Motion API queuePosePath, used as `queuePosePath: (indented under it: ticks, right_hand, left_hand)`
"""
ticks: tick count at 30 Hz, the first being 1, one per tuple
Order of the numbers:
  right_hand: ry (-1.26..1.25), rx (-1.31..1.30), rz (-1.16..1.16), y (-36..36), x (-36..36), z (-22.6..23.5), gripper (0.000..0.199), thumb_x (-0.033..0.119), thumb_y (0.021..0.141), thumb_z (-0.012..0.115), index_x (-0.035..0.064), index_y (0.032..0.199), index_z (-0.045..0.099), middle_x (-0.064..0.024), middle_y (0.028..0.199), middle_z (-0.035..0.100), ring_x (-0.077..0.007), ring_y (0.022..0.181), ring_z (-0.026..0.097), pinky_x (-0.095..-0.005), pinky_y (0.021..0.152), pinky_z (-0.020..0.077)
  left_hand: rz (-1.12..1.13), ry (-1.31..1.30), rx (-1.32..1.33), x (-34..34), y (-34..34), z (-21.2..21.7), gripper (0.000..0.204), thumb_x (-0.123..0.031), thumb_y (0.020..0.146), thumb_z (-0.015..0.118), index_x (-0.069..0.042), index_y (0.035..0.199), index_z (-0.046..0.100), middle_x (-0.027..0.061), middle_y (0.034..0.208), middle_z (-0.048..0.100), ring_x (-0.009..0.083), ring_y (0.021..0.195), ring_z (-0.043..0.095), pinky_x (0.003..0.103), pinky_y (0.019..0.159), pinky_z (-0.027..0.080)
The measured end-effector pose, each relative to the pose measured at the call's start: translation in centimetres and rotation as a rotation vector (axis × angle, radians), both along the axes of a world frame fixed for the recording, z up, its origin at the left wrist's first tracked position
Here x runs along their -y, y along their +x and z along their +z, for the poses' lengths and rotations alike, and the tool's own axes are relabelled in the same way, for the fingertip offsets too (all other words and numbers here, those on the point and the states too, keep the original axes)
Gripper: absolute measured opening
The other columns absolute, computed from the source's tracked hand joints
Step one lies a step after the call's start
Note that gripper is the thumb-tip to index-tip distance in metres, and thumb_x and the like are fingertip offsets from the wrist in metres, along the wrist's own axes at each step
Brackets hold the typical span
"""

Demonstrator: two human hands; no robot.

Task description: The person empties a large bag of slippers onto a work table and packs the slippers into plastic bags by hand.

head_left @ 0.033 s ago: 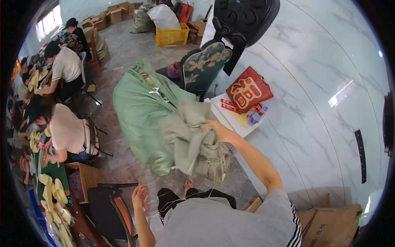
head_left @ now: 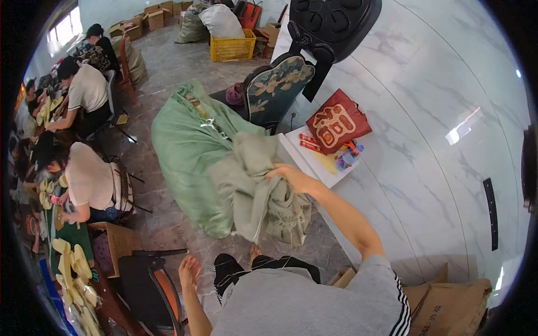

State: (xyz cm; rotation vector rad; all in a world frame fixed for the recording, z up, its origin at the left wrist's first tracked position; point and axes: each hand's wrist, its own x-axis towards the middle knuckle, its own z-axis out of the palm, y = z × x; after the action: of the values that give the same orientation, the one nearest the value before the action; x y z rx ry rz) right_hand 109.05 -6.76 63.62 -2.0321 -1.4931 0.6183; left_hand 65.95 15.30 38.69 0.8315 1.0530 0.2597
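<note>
My right hand point(head_left: 284, 175) is closed on a crumpled grey-green woven sack point(head_left: 263, 199) with frayed edges, held up in front of me. Part of it is blurred by motion, and my fingertips are hidden in its folds. Just behind and to the left, a big, full pale-green sack point(head_left: 188, 162) stands on the floor; the held one overlaps its right side. Low at my left side hangs my left hand point(head_left: 189, 270), empty, with its fingers loosely apart, close to a black chair point(head_left: 137, 285).
A patterned chair point(head_left: 277, 89) stands beyond the full sack. To the right, a white ledge point(head_left: 300, 157) bears a red bag point(head_left: 339, 123) and a bottle point(head_left: 348, 159). At left, people work at a table with yellow shoes point(head_left: 73, 263). A cardboard box point(head_left: 115, 243) sits near them.
The crumpled sack and my right hand have shifted slightly to the left. My left hand stays in about the same place.
</note>
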Motion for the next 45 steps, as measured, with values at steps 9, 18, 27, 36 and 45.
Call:
queuePosePath:
  ticks: [9, 18, 27, 36, 45]
  right_hand:
    - [-0.095, 0.238, 0.04, 2.3, -0.1, 4.7, 0.034, -0.005, 0.061, 0.059, 0.0106, 0.091, 0.06, -0.0135, 0.11, 0.057, -0.039, 0.101, 0.053, -0.0409, 0.078, 0.045]
    - [0.034, 0.219, -0.418, 7.0, 5.8, 7.2, 0.018, 0.0, 0.063, 0.063, 0.0049, 0.08, 0.059, -0.0116, 0.099, 0.058, -0.0343, 0.091, 0.057, -0.0352, 0.076, 0.0461]
    - [0.21, -0.566, -1.091, 11.5, 6.4, 1.0, 0.022, 0.009, 0.07, 0.061, -0.0014, 0.089, 0.063, -0.005, 0.085, 0.061, -0.013, 0.078, 0.056, -0.0255, 0.072, 0.0448]
    - [0.269, -0.271, -1.198, 15.8, 7.9, -4.3, 0.014, 0.001, 0.061, 0.062, -0.002, 0.074, 0.065, -0.0125, 0.082, 0.063, -0.0219, 0.073, 0.06, -0.0291, 0.067, 0.0463]
    - [0.201, -0.317, -0.768, 16.3, 6.8, -4.9, 0.01, 0.01, 0.066, 0.065, 0.0036, 0.072, 0.068, -0.0119, 0.082, 0.067, -0.0243, 0.082, 0.065, -0.0333, 0.077, 0.0494]
  left_hand:
    - [-0.066, -0.027, -0.131, -8.3, 7.8, -2.4, 0.028, -0.023, 0.092, 0.053, -0.009, 0.116, 0.056, 0.0028, 0.098, 0.063, 0.0143, 0.081, 0.063, 0.026, 0.065, 0.052]
    - [-0.464, 0.23, -0.033, -12.8, 27.4, 2.1, 0.035, -0.024, 0.093, 0.051, -0.006, 0.124, 0.054, 0.007, 0.112, 0.061, 0.0175, 0.097, 0.061, 0.03, 0.081, 0.048]
    - [-0.856, 1.019, -0.19, -13.4, 47.5, -4.2, 0.042, -0.014, 0.078, 0.057, -0.01, 0.12, 0.057, 0.0123, 0.12, 0.058, 0.0338, 0.104, 0.057, 0.038, 0.083, 0.048]
    - [-1.671, 2.191, -0.742, -13.0, 61.1, -10.3, 0.056, -0.03, 0.087, 0.049, -0.016, 0.139, 0.037, 0.0093, 0.146, 0.029, 0.0296, 0.136, 0.022, 0.061, 0.11, -0.002]
    - [-1.253, 1.533, -0.554, -12.0, 56.2, -18.3, 0.019, -0.015, 0.08, 0.049, -0.008, 0.087, 0.065, 0.0133, 0.089, 0.06, 0.0326, 0.086, 0.06, 0.041, 0.073, 0.049]
